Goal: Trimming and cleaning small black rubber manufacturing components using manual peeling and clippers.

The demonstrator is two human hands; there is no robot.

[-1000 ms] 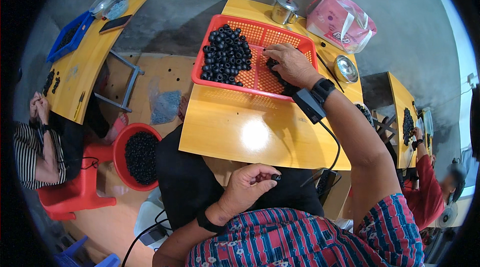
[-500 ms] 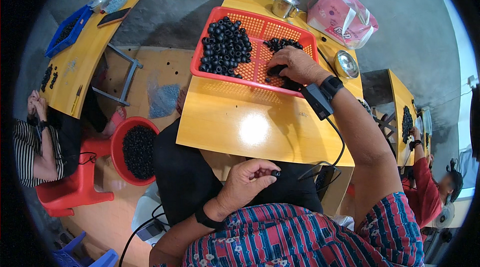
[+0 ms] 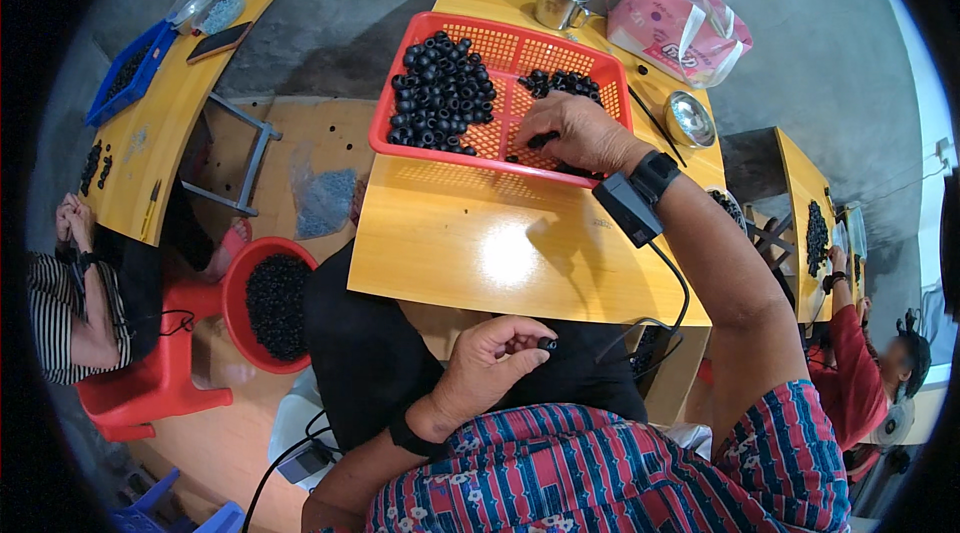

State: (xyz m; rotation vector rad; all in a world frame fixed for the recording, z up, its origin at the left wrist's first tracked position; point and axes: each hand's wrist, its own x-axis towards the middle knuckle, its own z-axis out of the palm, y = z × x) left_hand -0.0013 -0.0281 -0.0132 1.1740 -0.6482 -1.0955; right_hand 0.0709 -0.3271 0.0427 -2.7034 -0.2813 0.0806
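Low in front of my body, my left hand (image 3: 482,365) pinches a small black hollow cylindrical part (image 3: 546,344) between thumb and fingertips. My right hand (image 3: 578,131) reaches down into the right half of a red plastic basket (image 3: 470,153). Its fingers are curled, with small black parts (image 3: 543,140) showing between thumb and fingers; how many it grips is hidden. A big heap of black ring-like parts (image 3: 440,93) fills the basket's left half. A smaller pile of black parts (image 3: 562,83) lies just beyond my right hand.
The basket stands on a yellow table (image 3: 430,253). Behind it are a metal mug (image 3: 562,3), a pink bag (image 3: 670,23) and a metal bowl (image 3: 690,119). A red tub (image 3: 235,303) of black parts sits on the floor at left. Co-workers sit at tables on both sides.
My right hand has shifted slightly left within the basket, its fingers still curled. My left hand keeps its pinch on the black part. The whole view has shifted a little.
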